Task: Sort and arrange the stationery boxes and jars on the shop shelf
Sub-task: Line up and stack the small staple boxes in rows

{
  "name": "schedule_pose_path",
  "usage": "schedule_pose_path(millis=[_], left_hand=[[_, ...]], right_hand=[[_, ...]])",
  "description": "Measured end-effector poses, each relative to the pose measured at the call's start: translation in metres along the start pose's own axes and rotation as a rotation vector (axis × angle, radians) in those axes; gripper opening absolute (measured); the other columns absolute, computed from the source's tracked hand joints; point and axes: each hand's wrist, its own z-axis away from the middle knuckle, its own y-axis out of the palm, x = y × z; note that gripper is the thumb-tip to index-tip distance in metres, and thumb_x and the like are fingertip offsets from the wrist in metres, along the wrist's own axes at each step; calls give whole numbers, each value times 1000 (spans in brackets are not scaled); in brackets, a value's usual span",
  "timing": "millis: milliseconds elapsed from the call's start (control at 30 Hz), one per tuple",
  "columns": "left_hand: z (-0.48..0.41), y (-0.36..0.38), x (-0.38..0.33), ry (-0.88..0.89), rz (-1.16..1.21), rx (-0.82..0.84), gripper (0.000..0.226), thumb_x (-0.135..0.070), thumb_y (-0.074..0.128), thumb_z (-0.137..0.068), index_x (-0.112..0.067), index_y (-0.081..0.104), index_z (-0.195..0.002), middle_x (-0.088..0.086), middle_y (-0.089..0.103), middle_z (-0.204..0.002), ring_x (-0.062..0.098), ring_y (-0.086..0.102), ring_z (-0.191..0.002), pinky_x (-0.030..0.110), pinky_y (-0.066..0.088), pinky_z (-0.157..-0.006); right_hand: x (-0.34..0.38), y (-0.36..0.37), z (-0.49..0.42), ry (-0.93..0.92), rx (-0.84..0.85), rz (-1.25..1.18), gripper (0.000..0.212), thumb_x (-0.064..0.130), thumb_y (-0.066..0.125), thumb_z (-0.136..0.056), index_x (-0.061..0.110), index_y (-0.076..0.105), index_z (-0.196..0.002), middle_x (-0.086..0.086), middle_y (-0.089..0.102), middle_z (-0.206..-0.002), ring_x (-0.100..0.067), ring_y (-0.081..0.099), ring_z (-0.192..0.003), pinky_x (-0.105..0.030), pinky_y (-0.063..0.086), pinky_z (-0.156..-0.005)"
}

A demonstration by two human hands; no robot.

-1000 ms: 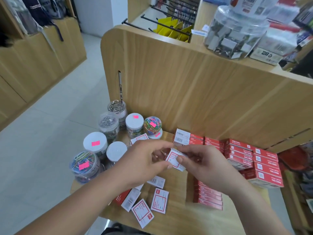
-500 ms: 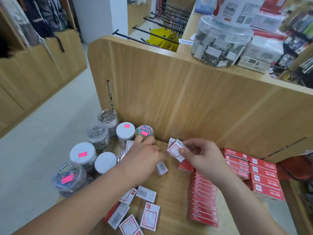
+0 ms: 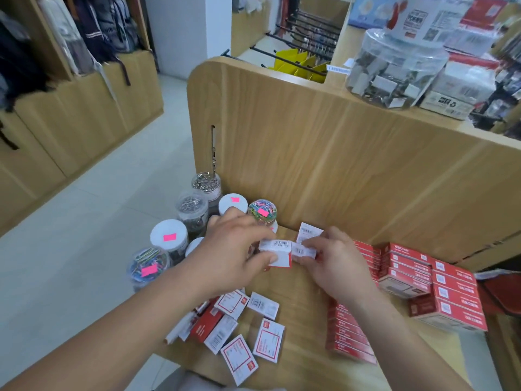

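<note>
While both hands meet above the middle of the pale wooden shelf [image 3: 304,303], the left hand [image 3: 234,255] pinches a small white-and-red cardboard box [image 3: 275,251] between its thumb below and its fingers on top, barcode face turned up. Just beside it, the right hand [image 3: 337,268] has its fingers curled round a pair of small white boxes [image 3: 304,249], one lying flat and one sticking up behind the fingertips. The flat one's end touches the left hand's box. At the left end of the shelf stands a cluster of round clear plastic jars [image 3: 194,210], some holding silver clips and some coloured clips. Several have white lids, and several bear a bright pink sticker. One jar of coloured paper clips [image 3: 262,210] sits right behind the left hand's knuckles. Nearer the camera, loose white boxes with red borders [image 3: 248,334] lie scattered at odd angles along the shelf's front edge. A row of flat red boxes [image 3: 348,333] runs under the right forearm, and a taller stack of red boxes with white labels [image 3: 442,289] fills the right end of the shelf. A tall upright wooden panel [image 3: 338,165] backs the shelf. On the ledge at its top sits a large clear tub of binder clips [image 3: 394,66].
</note>
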Motion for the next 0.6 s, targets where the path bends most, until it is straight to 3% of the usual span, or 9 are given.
schedule_pose_path(millis=[167,333,433,533,600], left_hand=[[4,-3,0,-67,61,1,51,-64,48,-83,-35,70,-119,-25,47,-88,15,45,-108,47,38,-93],[5,-9,0,-60,90,61,41,-49,55,-87,-32,69,-121,-18,57,-99,17,44,-113,47,38,-98],[5,-12,3,-15,147,43,36,-51,64,-83,-34,71,-114,-24,55,-92,12,49,-104,43,43,-93],[5,-14,1,21,261,1,31,-38,77,-77,-33,76,-107,-27,59,-96,2,60,-90,28,47,-80],[7,-12,-2,43,311,-41,31,-27,83,-78,-30,77,-108,-24,61,-102,3,63,-89,22,49,-76]], right_hand=[[0,8,6,-23,-101,124,31,31,91,-67,18,77,-92,-1,57,-87,-30,58,-80,-39,53,-66],[-2,10,7,30,-106,136,32,23,89,-62,19,74,-91,-1,59,-89,-31,61,-82,-35,52,-67],[0,5,11,20,-130,112,34,25,88,-66,20,74,-95,1,59,-89,-28,62,-83,-33,49,-67],[18,-17,16,87,-120,-191,18,35,78,-85,23,74,-97,6,63,-80,-15,62,-74,-34,52,-66],[38,-39,17,226,26,-490,28,44,64,-97,18,74,-90,-4,69,-73,-15,63,-63,-33,50,-60]])
